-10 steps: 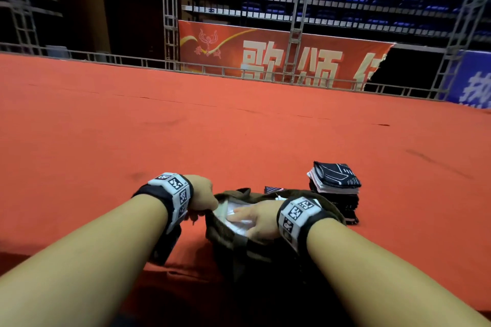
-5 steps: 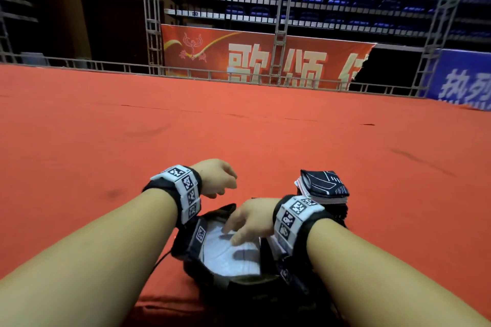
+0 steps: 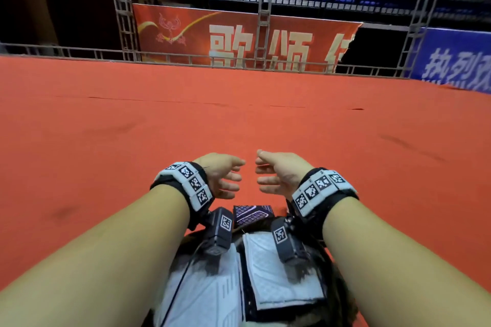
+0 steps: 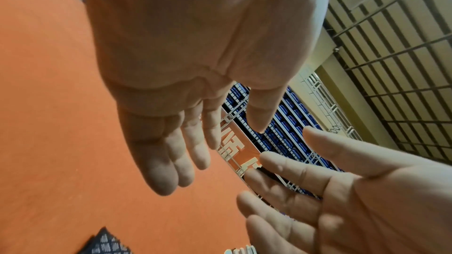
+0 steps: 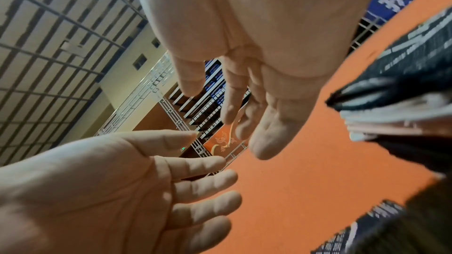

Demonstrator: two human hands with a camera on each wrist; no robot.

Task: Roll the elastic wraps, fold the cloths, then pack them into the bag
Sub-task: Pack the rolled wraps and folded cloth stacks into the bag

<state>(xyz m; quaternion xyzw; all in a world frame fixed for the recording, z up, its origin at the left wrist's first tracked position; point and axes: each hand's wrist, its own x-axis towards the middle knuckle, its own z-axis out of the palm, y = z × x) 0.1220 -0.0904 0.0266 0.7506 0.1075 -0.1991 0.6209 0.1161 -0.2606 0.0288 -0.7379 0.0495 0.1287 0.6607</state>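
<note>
My left hand (image 3: 221,175) and right hand (image 3: 279,174) hover palms facing, fingers loosely spread, holding nothing — the bag (image 3: 337,289) with white cloths (image 3: 276,279) lies below my wrists.

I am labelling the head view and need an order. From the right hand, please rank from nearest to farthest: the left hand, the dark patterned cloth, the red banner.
1. left hand: just beside the right hand, palms facing, not touching.
2. dark patterned cloth: below the hands, at the bag's far edge.
3. red banner: far off, behind the railing.
</note>
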